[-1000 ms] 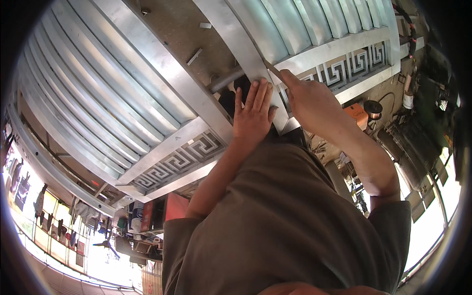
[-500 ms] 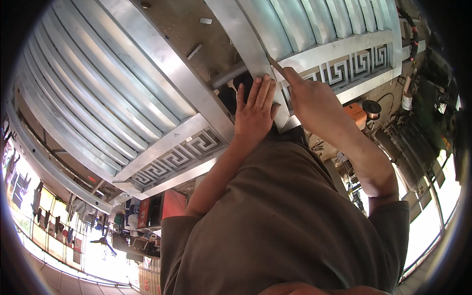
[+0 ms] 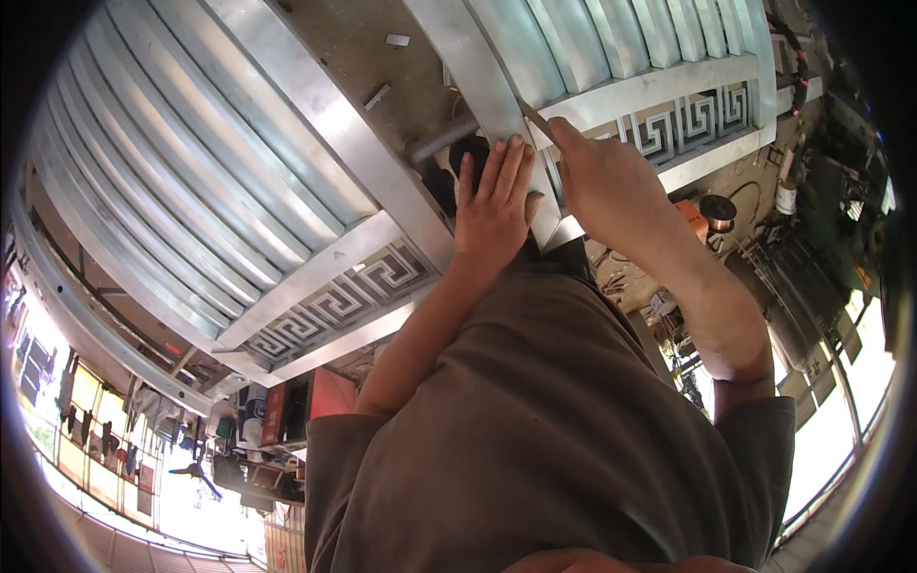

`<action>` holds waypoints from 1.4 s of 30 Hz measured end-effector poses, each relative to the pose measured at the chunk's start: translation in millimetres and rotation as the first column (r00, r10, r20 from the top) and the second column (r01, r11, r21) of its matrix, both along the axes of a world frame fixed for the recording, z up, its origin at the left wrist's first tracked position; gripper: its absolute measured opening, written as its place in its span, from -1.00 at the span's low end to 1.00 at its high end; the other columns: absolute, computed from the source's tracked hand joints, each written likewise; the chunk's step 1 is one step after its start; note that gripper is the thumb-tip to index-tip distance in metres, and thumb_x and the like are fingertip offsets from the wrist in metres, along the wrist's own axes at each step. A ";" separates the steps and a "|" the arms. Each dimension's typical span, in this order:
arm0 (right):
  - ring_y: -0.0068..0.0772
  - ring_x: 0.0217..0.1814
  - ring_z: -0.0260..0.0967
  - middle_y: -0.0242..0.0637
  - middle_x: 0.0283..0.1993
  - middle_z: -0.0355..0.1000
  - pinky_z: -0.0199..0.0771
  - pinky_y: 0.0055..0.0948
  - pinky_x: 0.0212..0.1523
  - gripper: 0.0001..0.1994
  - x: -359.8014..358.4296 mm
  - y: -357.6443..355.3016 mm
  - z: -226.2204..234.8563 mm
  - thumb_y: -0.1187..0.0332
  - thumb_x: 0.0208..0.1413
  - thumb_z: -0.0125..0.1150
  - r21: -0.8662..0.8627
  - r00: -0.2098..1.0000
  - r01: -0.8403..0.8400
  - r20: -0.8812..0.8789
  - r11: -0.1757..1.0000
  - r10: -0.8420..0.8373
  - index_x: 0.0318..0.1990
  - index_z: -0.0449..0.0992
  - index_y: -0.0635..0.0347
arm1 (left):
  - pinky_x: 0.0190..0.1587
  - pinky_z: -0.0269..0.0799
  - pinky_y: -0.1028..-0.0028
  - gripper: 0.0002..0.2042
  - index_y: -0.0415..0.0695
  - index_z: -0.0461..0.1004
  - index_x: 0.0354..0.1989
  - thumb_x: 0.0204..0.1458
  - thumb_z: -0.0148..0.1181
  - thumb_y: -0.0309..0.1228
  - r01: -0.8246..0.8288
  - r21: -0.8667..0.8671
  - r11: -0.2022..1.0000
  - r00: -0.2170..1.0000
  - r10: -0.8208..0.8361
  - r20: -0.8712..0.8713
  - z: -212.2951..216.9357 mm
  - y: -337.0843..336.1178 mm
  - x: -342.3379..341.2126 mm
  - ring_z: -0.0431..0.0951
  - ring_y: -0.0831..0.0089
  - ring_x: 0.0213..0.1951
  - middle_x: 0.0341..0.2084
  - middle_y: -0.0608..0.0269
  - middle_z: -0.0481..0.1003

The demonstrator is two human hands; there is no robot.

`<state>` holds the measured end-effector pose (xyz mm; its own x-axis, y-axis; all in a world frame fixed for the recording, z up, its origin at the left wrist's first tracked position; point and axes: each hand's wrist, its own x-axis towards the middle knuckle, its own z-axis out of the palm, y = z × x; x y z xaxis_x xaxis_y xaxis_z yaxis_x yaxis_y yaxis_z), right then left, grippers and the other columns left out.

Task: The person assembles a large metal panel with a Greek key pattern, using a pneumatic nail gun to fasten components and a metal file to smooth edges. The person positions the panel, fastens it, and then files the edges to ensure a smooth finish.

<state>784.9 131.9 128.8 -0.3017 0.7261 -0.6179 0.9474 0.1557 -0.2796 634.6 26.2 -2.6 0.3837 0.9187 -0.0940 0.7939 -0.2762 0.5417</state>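
My left hand (image 3: pixel 493 202) lies on the long side bar (image 3: pixel 470 69) of the right-hand silver metal panel, fingers stretched out and pressing the bar's face. Just right of it, my right hand (image 3: pixel 609 180) is closed around a narrow flat file (image 3: pixel 537 117). The file's tip points up and left, and it lies along the inner edge of the bar near the corner where a cross rail (image 3: pixel 650 88) joins. My fist hides the rest of the file. Below the rail runs a Greek-key insert (image 3: pixel 654 135), partly covered by my right hand.
A matching slatted panel (image 3: pixel 205 143) lies to the left, with a gap showing the floor (image 3: pixel 382 48) and small metal offcuts. A grey round pipe (image 3: pixel 447 139) crosses that gap. On the right are a wire spool (image 3: pixel 717 212) and an orange box (image 3: pixel 690 220).
Both hands stay at the same joint. My right hand and the file have shifted slightly up along the bar's edge; the whole view has also moved a little.
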 end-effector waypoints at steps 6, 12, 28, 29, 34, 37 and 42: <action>0.14 -0.34 0.60 0.03 -0.44 0.56 0.61 -0.04 -0.31 -0.56 -2.1 -0.4 4.3 0.42 0.08 0.36 0.058 0.999 -0.037 -0.020 0.998 0.038 0.05 0.34 0.41 | 0.49 0.12 -0.09 -0.29 -0.04 0.31 0.47 0.14 0.32 -0.10 -0.035 -0.002 0.999 0.999 0.035 0.008 5.4 -2.2 0.6 0.20 0.31 0.51 0.52 0.30 0.17; 0.17 -0.29 0.62 0.06 -0.43 0.57 0.62 -0.01 -0.29 -0.59 -5.0 -2.8 5.3 0.42 0.11 0.33 -0.010 0.999 -0.030 0.024 1.000 0.030 0.05 0.33 0.39 | 0.46 0.15 -0.13 -0.29 -0.06 0.33 0.45 0.12 0.35 -0.12 -0.055 0.027 0.998 0.998 0.054 0.024 5.4 -4.2 0.2 0.22 0.25 0.49 0.50 0.26 0.19; 0.15 -0.35 0.60 0.03 -0.45 0.56 0.60 0.01 -0.38 -0.71 6.9 -11.6 -3.4 0.42 0.23 0.15 0.087 0.998 0.039 -0.058 0.995 -0.034 0.05 0.33 0.29 | 0.48 0.11 -0.16 -0.27 -0.04 0.31 0.47 0.11 0.36 -0.11 -0.060 0.014 0.998 0.997 0.059 0.054 0.6 -5.3 -0.6 0.17 0.24 0.51 0.53 0.29 0.14; 0.14 -0.34 0.61 0.03 -0.45 0.56 0.61 0.00 -0.37 -0.72 6.8 -10.8 -3.6 0.42 0.23 0.14 0.087 0.997 0.047 -0.067 0.995 -0.041 0.06 0.33 0.27 | 0.48 0.11 -0.16 -0.26 -0.04 0.30 0.47 0.10 0.37 -0.11 -0.062 0.011 0.998 0.996 0.062 0.060 0.3 -5.0 -0.2 0.17 0.24 0.51 0.53 0.29 0.14; 0.12 -0.30 0.62 0.01 -0.43 0.57 0.61 0.00 -0.31 -0.56 -0.3 -19.6 -3.1 0.44 0.25 0.11 0.001 0.997 0.039 0.063 0.999 -0.039 0.27 0.29 0.25 | 0.51 0.11 -0.07 -0.28 -0.02 0.31 0.47 0.12 0.35 -0.13 -0.060 -0.005 0.998 0.998 0.060 0.029 4.2 -4.9 0.6 0.18 0.33 0.51 0.51 0.32 0.17; 0.20 -0.29 0.59 0.07 -0.39 0.57 0.58 0.09 -0.26 -0.59 -1.4 -22.5 -2.7 0.43 0.31 0.08 0.035 0.993 0.114 0.004 0.993 -0.114 0.29 0.34 0.25 | 0.51 0.10 -0.08 -0.29 -0.03 0.31 0.48 0.14 0.34 -0.12 -0.036 -0.039 0.999 0.999 0.036 -0.001 5.8 -3.6 -0.5 0.18 0.33 0.51 0.53 0.32 0.16; 0.27 -0.26 0.56 0.13 -0.35 0.57 0.54 0.15 -0.25 -0.63 7.8 -13.1 5.3 0.40 0.37 0.04 -0.047 0.918 0.361 -0.156 0.931 -0.364 0.29 0.39 0.20 | 0.52 0.07 -0.10 -0.27 -0.01 0.29 0.49 0.15 0.33 -0.09 -0.044 -0.016 0.999 0.999 0.044 -0.002 3.9 -3.3 -0.8 0.16 0.34 0.52 0.54 0.35 0.13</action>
<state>792.6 118.8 134.1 -0.1156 0.7942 -0.5965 0.8807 -0.1958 -0.4314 633.8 22.8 1.3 0.3429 0.9330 -0.1093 0.8059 -0.2324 0.5445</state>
